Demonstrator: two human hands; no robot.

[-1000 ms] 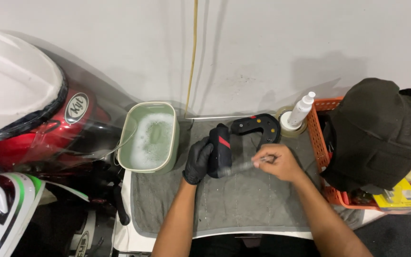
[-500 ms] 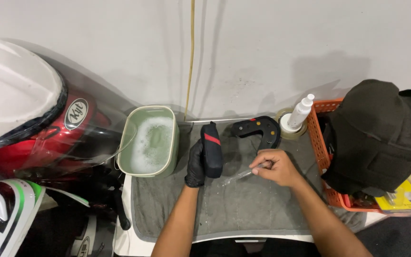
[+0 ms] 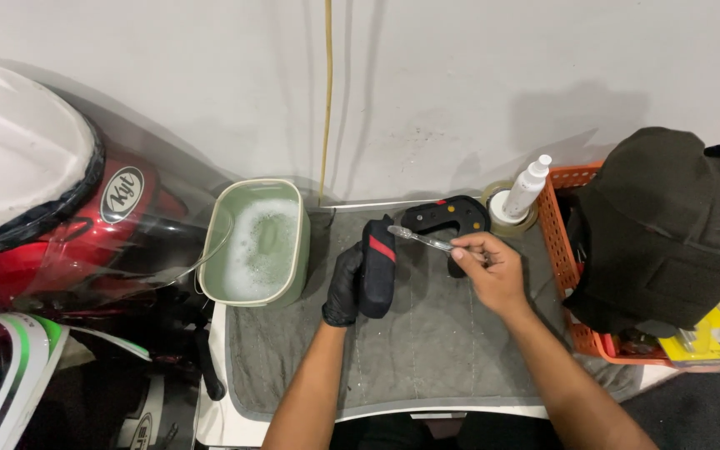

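Head view: scrubbing step in hand, judging by the pose. Left hand [image 3: 344, 287], in a black glove, wrapped around a black helmet pad [image 3: 377, 267] with a red stripe, fingers closed on its lower half, holding it just above the grey towel [image 3: 427, 350] spread over the tabletop. Right hand [image 3: 487, 268], bare, pinching a clear toothbrush [image 3: 428, 241] by the handle, fingers closed on it, bristle head touching the top end of the pad. Pad standing close to upright in the frame, long axis running from the palm toward the wall, top end tilted slightly right, red stripe crossing it at a slant. Toothbrush lying across, handle at the right, head pointing left. Next move probably calling for short strokes along the pad's face with a firm left grip, and for more suds from the green tub [image 3: 257, 242] of foamy water just left of the pad. Beyond the pad, a second black pad [image 3: 446, 217] lying flat; farther right a white spray bottle [image 3: 526, 187] beside an orange basket [image 3: 556, 221]. Red and white helmet [image 3: 35, 200] at far left.
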